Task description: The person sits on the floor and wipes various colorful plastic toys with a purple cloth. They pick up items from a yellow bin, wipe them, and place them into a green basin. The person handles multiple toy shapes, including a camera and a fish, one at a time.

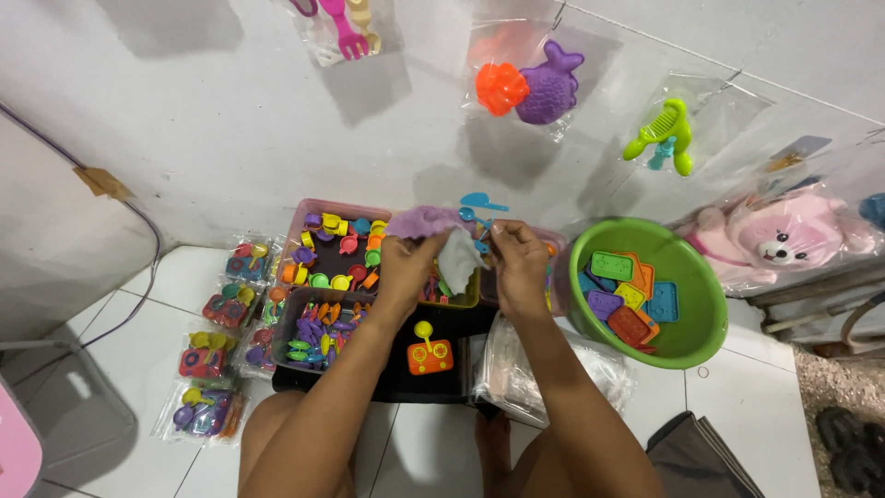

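The bag (458, 258) is pinched at its mouth by both hands, above the orange toy (430, 354). Left hand (406, 267) fingers grip one edge, right hand (519, 263) the other with a blue spoon (481, 208). Best to hold the mouth wide.

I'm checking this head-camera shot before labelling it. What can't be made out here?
- Head view: the tray behind the left hand and right hand; they hide its contents.
- Clear bag in both hands: contents too small to see.
- Grey cloth: cut off by the bottom edge.

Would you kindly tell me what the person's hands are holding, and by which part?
Both the left hand and right hand pinch a clear plastic bag at its upper edge; a purple toy shows at its top.
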